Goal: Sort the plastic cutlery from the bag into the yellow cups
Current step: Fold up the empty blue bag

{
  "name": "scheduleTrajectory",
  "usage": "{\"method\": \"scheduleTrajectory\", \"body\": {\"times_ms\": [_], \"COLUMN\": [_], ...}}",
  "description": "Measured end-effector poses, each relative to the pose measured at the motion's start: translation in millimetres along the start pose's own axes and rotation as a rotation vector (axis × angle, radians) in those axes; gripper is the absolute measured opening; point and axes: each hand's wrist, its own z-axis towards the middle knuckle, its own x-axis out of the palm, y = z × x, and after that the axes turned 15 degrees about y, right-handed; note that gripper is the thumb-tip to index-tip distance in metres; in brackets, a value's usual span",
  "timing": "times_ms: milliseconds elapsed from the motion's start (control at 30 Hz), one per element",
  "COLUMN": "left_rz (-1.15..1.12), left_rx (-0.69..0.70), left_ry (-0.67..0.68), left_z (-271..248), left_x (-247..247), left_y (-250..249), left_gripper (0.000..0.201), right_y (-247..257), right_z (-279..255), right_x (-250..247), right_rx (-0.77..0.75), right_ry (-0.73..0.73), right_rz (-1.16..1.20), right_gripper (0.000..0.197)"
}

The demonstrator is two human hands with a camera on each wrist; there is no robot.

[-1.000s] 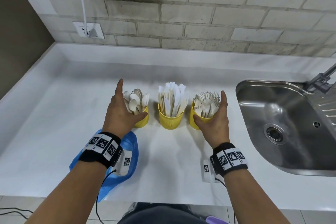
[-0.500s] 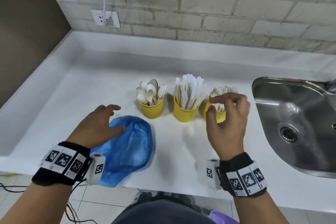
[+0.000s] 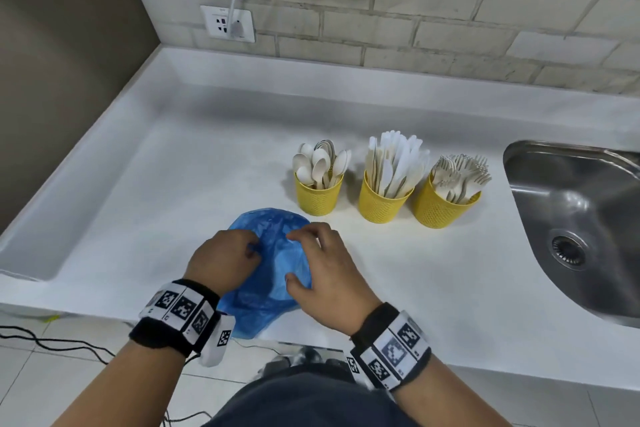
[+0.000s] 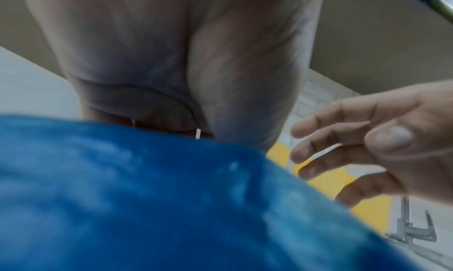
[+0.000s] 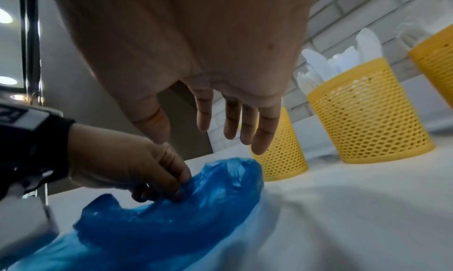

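A crumpled blue plastic bag lies flat at the counter's front edge. My left hand pinches a fold of the bag with curled fingers. My right hand hovers just over the bag's right side, its fingers straight and spread, holding nothing. Behind the bag stand three yellow mesh cups: spoons on the left, knives in the middle, forks on the right. No loose cutlery shows on the counter; the bag's inside is hidden.
A steel sink opens to the right of the cups. A raised white ledge and a tiled wall with a socket run along the back. Black cables lie on the floor below the counter edge.
Both hands have left the outer cups and come back to the bag. The left hand now pinches it and the right hand has moved over it from the fork cup.
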Motion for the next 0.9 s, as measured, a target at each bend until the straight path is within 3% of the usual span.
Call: {"method": "scheduleTrajectory", "body": {"times_ms": [67, 167, 267, 333, 467, 533, 600, 667, 700, 767, 800, 833, 900], "left_rz": [-0.034, -0.121, -0.17, -0.204, -0.288, -0.316, -0.304, -0.299, -0.331, -0.449, -0.511, -0.562, -0.605], "left_rx": [0.051, 0.194, 0.362, 0.474, 0.629, 0.665, 0.638, 0.522, 0.457, 0.349, 0.32, 0.312, 0.351], "left_ry": [0.005, -0.004, 0.002, -0.017, -0.043, -0.113, -0.299, -0.464, -0.472, -0.338, -0.248, -0.175, -0.126], "left_z": [-3, -8, -21, -30, -48, -54, -56, -55, -53, -51, -50, -49, -47], "left_x": [-1, -5, -14, -18, -23, -28, -34, -40, -42, -47, -48, -49, -49], "left_y": [-1, 0, -3, -5, -5, -4, 0, 6, 8, 9, 7, 6, 4], "left_gripper": [0.011, 0.023, 0.015, 0.013, 0.012, 0.013, 0.019, 0.041, 0.057, 0.083, 0.086, 0.081, 0.05], "right_y": [2, 5, 7, 8, 13, 15, 18, 20, 21, 24, 25, 26, 28], "right_z": [5, 11, 17, 19, 23, 25, 25, 23, 21, 18, 17, 16, 14], "right_x": [8, 13, 13, 13, 10, 7, 0, -7, -10, -16, -17, -19, -23], "right_rx": [0.038, 0.104, 0.125, 0.114, 0.036, -0.008, -0.047, -0.074, -0.087, -0.124, -0.139, -0.146, -0.133], "right_ry": [0.049, 0.081, 0.036, -0.02, -0.199, -0.255, -0.296, -0.332, -0.343, -0.343, -0.337, -0.333, -0.337], "right_rz": [-0.032, -0.067, -0.073, -0.057, 0.023, 0.054, 0.075, 0.116, 0.138, 0.164, 0.169, 0.173, 0.193], "right_gripper": [0.07, 0.09, 0.094, 0.081, 0.033, 0.023, 0.022, 0.022, 0.022, 0.023, 0.024, 0.025, 0.029]}}
